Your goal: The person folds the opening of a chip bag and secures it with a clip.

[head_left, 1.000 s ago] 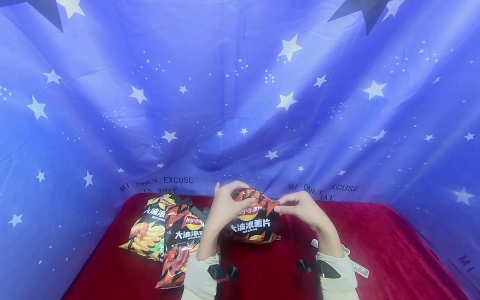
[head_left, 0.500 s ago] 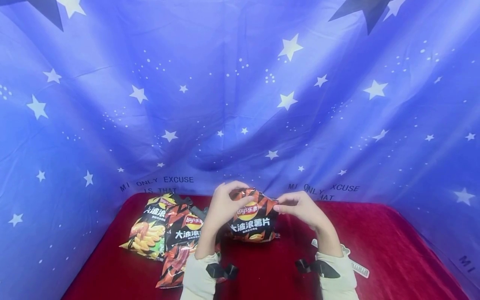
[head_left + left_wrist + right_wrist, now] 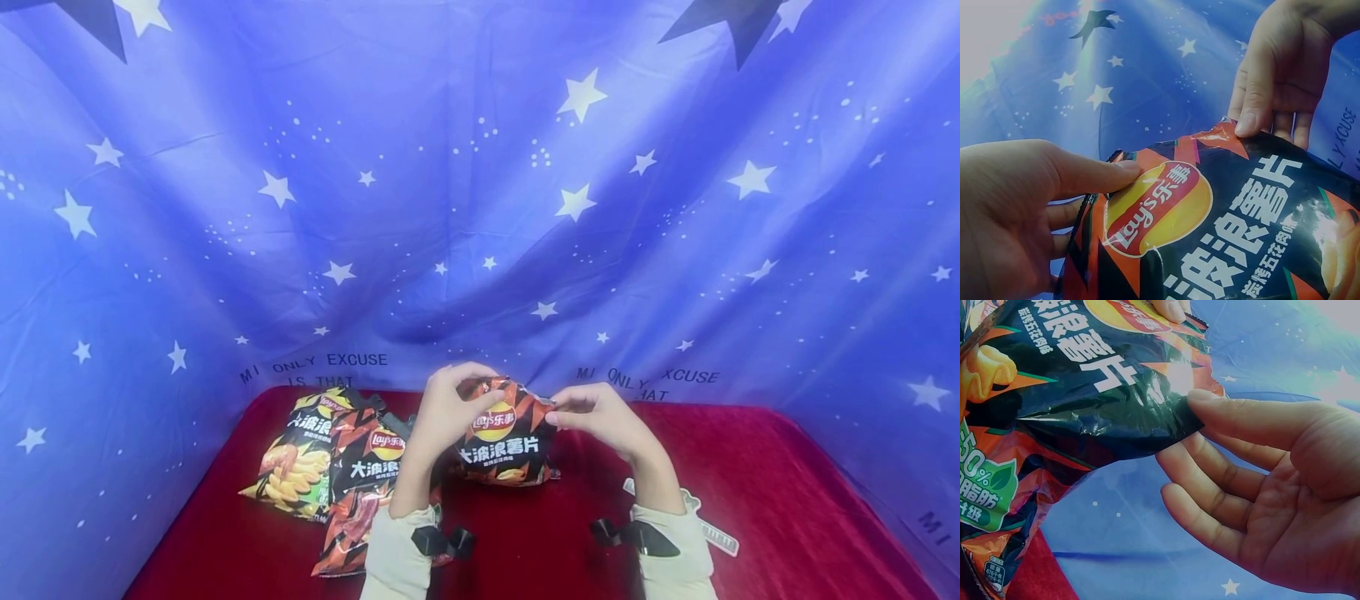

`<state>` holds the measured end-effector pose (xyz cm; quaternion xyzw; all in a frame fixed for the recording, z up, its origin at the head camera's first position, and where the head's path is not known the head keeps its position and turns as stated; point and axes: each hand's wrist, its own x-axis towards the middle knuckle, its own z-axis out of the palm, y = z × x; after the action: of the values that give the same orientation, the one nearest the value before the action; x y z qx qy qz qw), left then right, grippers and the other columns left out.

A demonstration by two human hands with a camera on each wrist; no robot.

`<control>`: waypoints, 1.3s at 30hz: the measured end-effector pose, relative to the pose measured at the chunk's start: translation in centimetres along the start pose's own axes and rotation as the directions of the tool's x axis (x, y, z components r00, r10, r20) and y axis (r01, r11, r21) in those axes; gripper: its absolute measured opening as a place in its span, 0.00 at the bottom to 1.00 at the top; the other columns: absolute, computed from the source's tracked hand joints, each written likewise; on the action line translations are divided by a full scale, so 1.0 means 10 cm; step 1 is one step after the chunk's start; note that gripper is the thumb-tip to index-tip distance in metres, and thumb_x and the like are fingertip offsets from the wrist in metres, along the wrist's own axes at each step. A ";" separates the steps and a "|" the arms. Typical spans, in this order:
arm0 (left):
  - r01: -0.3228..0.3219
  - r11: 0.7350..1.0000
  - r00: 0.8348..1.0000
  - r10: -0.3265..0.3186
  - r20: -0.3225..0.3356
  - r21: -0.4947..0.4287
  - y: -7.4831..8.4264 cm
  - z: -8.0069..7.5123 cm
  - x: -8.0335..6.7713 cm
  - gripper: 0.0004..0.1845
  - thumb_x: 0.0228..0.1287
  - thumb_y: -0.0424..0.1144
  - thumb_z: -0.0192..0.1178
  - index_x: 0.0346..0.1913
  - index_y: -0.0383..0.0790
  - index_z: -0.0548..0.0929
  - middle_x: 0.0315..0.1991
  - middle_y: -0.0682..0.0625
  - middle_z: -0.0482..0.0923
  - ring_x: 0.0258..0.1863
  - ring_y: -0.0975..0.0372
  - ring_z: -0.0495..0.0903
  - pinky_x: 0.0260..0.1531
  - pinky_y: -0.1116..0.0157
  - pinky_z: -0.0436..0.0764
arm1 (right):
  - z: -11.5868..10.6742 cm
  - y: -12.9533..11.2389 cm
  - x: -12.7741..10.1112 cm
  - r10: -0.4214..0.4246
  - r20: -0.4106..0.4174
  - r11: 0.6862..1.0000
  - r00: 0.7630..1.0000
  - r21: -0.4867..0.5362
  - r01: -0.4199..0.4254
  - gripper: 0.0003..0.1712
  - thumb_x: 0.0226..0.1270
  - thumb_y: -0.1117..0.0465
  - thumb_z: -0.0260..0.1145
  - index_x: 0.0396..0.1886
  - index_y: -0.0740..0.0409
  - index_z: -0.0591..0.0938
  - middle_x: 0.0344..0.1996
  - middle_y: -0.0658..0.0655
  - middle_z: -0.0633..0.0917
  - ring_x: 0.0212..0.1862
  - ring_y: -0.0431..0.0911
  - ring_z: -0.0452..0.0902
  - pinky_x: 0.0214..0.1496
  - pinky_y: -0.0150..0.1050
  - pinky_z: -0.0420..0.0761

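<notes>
A black and orange bag of potato chips [image 3: 501, 446] stands upright over the table, its printed front toward the head camera. My left hand [image 3: 452, 408] grips its top left edge, thumb across the front near the round logo and fingers behind. At the top right corner, my right hand [image 3: 600, 417] pinches the bag between thumb and fingers. In the right wrist view the right thumb [image 3: 1241, 415] presses on the corner of the bag [image 3: 1116, 412], with the other fingers underneath. The left wrist view shows both hands at the bag's [image 3: 1229, 237] upper edge.
Left of the held bag lie a second black and orange chip bag [image 3: 360, 500] and a black and yellow one [image 3: 292, 467], overlapping. A white slotted plastic piece [image 3: 720, 537] is partly hidden behind the right forearm. A red cloth [image 3: 795, 500] covers the table; a blue starry curtain [image 3: 480, 208] hangs behind.
Over the last second, the left hand has shifted slightly left, uncovering more of the logo. Both hands keep hold of the bag, which stays nearly in place.
</notes>
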<state>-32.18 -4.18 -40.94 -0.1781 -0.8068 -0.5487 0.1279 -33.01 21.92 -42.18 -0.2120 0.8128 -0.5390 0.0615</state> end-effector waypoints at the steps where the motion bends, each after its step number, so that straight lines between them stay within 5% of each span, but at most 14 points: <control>1: 0.000 1.000 1.000 0.000 -0.001 -0.003 0.00 0.00 0.00 0.13 0.57 0.34 0.75 0.45 0.44 0.89 0.44 0.51 0.89 0.47 0.60 0.86 0.53 0.60 0.84 | 0.00 0.00 0.00 0.002 -0.002 1.000 1.000 -0.003 -0.002 0.13 0.63 0.66 0.73 0.44 0.70 0.87 0.38 0.64 0.89 0.36 0.37 0.84 0.41 0.39 0.86; 11: 0.010 1.000 1.000 -0.010 -0.012 -0.010 -0.01 0.00 0.00 0.12 0.57 0.34 0.75 0.45 0.45 0.90 0.45 0.51 0.89 0.48 0.59 0.86 0.53 0.60 0.85 | 0.02 0.00 0.00 -0.011 -0.028 1.000 1.000 -0.017 0.010 0.11 0.61 0.67 0.74 0.41 0.70 0.87 0.37 0.66 0.89 0.37 0.37 0.83 0.42 0.35 0.84; 19: 0.012 1.000 0.999 -0.012 -0.036 -0.003 0.00 0.00 0.00 0.12 0.55 0.34 0.76 0.44 0.45 0.91 0.43 0.51 0.90 0.46 0.60 0.87 0.51 0.61 0.85 | 0.03 0.00 0.01 -0.036 -0.048 0.998 0.998 -0.048 0.033 0.08 0.60 0.67 0.74 0.39 0.67 0.88 0.31 0.49 0.89 0.36 0.37 0.83 0.41 0.36 0.84; 27: 0.030 1.000 0.998 -0.030 -0.057 -0.006 0.02 0.00 0.01 0.11 0.54 0.34 0.76 0.41 0.44 0.91 0.41 0.51 0.90 0.43 0.60 0.87 0.48 0.61 0.86 | 0.04 0.00 0.00 -0.047 -0.047 0.997 0.998 -0.056 0.044 0.07 0.60 0.66 0.75 0.38 0.65 0.89 0.33 0.58 0.90 0.37 0.38 0.82 0.40 0.36 0.84; 39: 0.022 1.000 0.997 -0.021 -0.079 0.007 0.01 0.01 0.01 0.11 0.53 0.33 0.77 0.40 0.44 0.92 0.39 0.52 0.90 0.42 0.61 0.87 0.47 0.60 0.85 | 0.03 0.02 0.00 -0.047 -0.051 0.998 0.998 -0.039 0.045 0.07 0.59 0.67 0.76 0.37 0.66 0.90 0.32 0.60 0.90 0.34 0.38 0.81 0.38 0.37 0.84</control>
<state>-32.19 -4.06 -40.86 -0.1470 -0.8050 -0.5536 0.1546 -33.01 21.74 -42.51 -0.2180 0.8190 -0.5302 0.0240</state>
